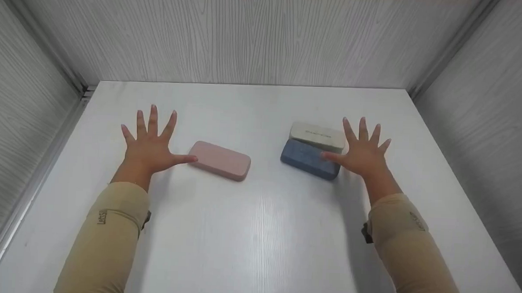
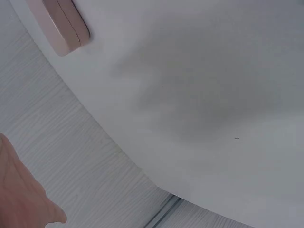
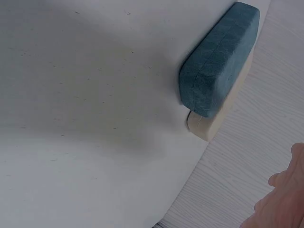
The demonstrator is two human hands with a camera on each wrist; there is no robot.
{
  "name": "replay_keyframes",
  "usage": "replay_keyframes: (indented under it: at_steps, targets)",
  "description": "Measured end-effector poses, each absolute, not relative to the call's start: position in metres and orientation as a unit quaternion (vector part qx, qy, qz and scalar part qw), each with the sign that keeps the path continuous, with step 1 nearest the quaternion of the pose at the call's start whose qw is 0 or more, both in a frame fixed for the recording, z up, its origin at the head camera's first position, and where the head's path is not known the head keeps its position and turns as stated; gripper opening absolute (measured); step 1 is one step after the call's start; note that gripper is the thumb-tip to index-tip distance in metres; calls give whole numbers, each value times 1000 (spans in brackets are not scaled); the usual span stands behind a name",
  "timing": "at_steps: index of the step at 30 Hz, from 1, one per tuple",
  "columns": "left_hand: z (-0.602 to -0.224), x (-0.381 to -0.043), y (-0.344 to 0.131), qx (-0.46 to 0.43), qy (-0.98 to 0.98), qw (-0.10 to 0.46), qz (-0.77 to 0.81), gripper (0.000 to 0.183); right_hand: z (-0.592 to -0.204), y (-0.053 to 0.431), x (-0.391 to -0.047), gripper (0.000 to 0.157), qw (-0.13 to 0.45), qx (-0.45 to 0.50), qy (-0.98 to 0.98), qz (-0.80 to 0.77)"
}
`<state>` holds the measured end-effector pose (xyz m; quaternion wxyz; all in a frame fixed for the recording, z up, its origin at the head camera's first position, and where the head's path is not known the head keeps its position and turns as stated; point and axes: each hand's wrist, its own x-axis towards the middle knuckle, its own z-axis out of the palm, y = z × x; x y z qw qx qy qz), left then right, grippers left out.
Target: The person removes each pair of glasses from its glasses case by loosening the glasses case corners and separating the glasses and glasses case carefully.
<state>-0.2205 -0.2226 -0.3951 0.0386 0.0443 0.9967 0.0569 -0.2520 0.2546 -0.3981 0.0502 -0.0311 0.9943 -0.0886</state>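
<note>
Both hands are held out with fingers spread and nothing in them. In the head view my left hand [image 1: 147,151] is left of a pink glasses case [image 1: 220,161], its thumb overlapping the case's left end. The right wrist view shows a blue glasses case [image 3: 219,61] beside a cream glasses case [image 3: 211,124]. From the head, my right hand [image 1: 362,156] appears at their right, with its thumb in front of the blue case. Shadows lie on the table apart from the hands, so both seem raised above it. Lettering on the cream case is too small to read.
The cases lie on a white table [image 1: 257,234] with grey wood-grain panels around it: a back wall [image 1: 257,36], a left wall [image 1: 21,87] and a right wall [image 1: 487,108]. Tan sleeves cover both forearms.
</note>
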Motion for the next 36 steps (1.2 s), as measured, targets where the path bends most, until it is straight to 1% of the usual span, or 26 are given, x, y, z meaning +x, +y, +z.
replay_keyframes:
  at_steps: [11, 19, 24, 29, 33, 36]
  targets:
    - [-399, -231, -191, 66, 992, 28, 108, 115, -399, 254, -249, 109, 36, -28, 986, -159]
    - [-407, -241, -153, 66, 958, -9, 279, 121, -407, 257, -249, 108, 41, -31, 972, -230]
    - [-414, -248, -131, 52, 921, -29, 384, 117, -415, 260, -251, 110, 51, -22, 958, -281]
    - [-423, -252, -110, 41, 892, -50, 447, 110, -425, 260, -251, 112, 60, -4, 946, -318]
    - [-430, -255, -91, 39, 883, -40, 466, 102, -429, 257, -250, 112, 69, -1, 938, -339]
    - [-435, -257, -77, 47, 873, -21, 485, 101, -431, 256, -249, 114, 76, -1, 933, -351]
